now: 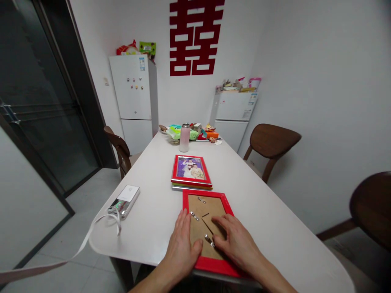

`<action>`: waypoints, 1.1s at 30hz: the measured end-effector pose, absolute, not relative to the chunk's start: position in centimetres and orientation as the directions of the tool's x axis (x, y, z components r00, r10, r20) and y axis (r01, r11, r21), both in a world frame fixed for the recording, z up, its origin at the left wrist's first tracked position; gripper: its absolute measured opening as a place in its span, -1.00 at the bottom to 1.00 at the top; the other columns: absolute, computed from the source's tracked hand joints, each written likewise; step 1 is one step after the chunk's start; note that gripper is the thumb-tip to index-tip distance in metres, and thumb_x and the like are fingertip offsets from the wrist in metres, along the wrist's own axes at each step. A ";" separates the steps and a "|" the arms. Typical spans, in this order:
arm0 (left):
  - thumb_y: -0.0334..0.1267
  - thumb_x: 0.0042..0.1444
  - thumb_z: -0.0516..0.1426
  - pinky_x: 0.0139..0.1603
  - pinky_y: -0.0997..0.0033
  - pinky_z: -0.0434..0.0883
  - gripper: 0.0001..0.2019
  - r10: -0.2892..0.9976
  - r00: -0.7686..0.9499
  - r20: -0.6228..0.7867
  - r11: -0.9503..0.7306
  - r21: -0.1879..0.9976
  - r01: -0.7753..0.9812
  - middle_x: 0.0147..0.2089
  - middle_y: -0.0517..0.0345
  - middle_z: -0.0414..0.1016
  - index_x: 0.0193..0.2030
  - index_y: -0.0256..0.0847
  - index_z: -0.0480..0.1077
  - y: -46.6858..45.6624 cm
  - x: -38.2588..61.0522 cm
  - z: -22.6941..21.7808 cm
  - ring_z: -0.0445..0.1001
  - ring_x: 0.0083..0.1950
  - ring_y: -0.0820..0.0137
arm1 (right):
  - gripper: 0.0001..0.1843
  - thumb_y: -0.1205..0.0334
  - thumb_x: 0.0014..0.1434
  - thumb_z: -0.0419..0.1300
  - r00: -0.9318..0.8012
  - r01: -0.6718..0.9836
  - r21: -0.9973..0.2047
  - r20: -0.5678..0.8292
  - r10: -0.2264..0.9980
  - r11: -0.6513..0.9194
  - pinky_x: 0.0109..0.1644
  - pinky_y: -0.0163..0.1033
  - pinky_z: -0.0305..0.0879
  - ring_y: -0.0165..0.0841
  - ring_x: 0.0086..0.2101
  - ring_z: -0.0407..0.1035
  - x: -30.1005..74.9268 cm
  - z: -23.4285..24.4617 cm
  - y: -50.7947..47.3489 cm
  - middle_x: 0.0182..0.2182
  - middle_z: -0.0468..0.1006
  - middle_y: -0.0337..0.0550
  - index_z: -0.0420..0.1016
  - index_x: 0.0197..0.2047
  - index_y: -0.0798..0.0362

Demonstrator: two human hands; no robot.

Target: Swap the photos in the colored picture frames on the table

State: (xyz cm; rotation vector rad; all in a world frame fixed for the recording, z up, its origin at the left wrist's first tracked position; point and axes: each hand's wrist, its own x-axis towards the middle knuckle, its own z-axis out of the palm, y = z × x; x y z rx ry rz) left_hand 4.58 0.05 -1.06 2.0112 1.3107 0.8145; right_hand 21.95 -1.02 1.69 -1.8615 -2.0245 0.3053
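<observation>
Two white fridges (134,97) stand at the back, near a white wall (183,97) with a big red sign (194,53). Brown chairs (275,140) sit by a long white table (253,203), and the floor (94,191) is grey.

The near frame (214,265) looks smooth, its backing board (215,207) matt like fibreboard, the clips (194,216) shiny metal; at twelve o'clock, the bottle (184,140) looks frosted, its lid (185,125) metallic.
</observation>
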 end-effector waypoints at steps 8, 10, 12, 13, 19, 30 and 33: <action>-0.24 -0.10 0.10 0.08 0.26 0.13 -0.56 0.971 0.228 0.069 -0.074 0.997 0.010 0.05 -0.05 0.28 -0.02 -0.31 0.22 1.0 4.3 2.4 0.22 0.07 0.21 | -0.59 0.30 -0.15 0.07 -0.047 0.881 -0.453 0.203 0.978 0.136 -0.11 -0.21 0.15 -0.29 -0.23 0.22 21.3 5.6 -1.4 -0.29 0.34 -0.08 0.39 -0.16 0.12; -0.20 -0.07 0.08 -0.05 0.29 0.27 -0.62 0.966 0.256 0.025 0.007 0.992 -0.126 -0.06 -0.02 0.39 -0.08 -0.30 0.24 1.1 4.5 3.3 0.35 -0.06 0.23 | -0.60 0.30 -0.14 0.07 -0.074 0.860 -0.480 0.224 0.972 0.176 -0.13 -0.22 0.17 -0.31 -0.25 0.23 19.9 6.5 -1.6 -0.30 0.34 -0.09 0.38 -0.15 0.11; -0.17 -0.06 0.05 -0.17 0.30 0.34 -0.65 0.966 0.258 -0.021 0.075 0.977 -0.202 -0.16 0.01 0.45 -0.13 -0.30 0.24 1.3 4.1 3.9 0.42 -0.18 0.25 | -0.63 0.28 -0.11 0.08 -0.102 0.833 -0.508 0.247 0.964 0.219 -0.15 -0.22 0.19 -0.32 -0.25 0.23 18.7 7.0 -1.8 -0.29 0.34 -0.10 0.38 -0.16 0.09; -0.16 -0.05 0.04 -0.22 0.31 0.36 -0.66 0.968 0.249 -0.039 0.090 0.975 -0.201 -0.20 0.02 0.46 -0.13 -0.29 0.23 1.4 3.5 4.0 0.45 -0.23 0.26 | -0.64 0.26 -0.09 0.08 -0.118 0.816 -0.524 0.260 0.958 0.242 -0.14 -0.21 0.19 -0.32 -0.24 0.23 18.3 7.1 -1.8 -0.28 0.34 -0.10 0.37 -0.15 0.08; -0.17 -0.06 0.06 -0.46 0.33 0.38 -0.66 0.968 0.191 -0.164 0.195 0.968 -0.157 -0.41 0.12 0.49 -0.14 -0.26 0.21 2.5 -2.4 3.3 0.47 -0.49 0.30 | -0.65 0.16 0.04 -0.02 -0.063 0.835 -0.512 0.275 0.959 0.201 -0.15 -0.20 0.20 -0.30 -0.23 0.26 20.7 4.9 -0.4 -0.20 0.36 -0.05 0.34 -0.11 0.08; -0.26 -0.11 0.05 -0.29 0.31 0.35 -0.55 0.993 0.000 -0.114 0.110 0.959 0.260 -0.34 0.08 0.46 -0.02 -0.32 0.13 4.8 -6.4 0.5 0.45 -0.32 0.27 | -0.52 0.13 0.01 -0.04 0.216 0.944 -0.277 0.100 0.971 -0.181 -0.30 -0.25 0.17 -0.29 -0.32 0.31 25.0 1.6 0.6 -0.24 0.34 -0.04 0.21 0.01 0.09; -0.29 -0.13 0.08 -0.14 0.24 0.27 -0.44 0.997 -0.075 0.009 0.027 0.887 0.460 -0.30 0.09 0.41 0.07 -0.33 0.07 4.9 -6.7 0.3 0.40 -0.24 0.24 | -0.51 0.14 0.02 -0.06 0.234 0.942 -0.267 0.083 0.969 -0.205 -0.29 -0.24 0.16 -0.28 -0.33 0.33 25.2 1.2 0.7 -0.24 0.34 -0.02 0.18 0.04 0.11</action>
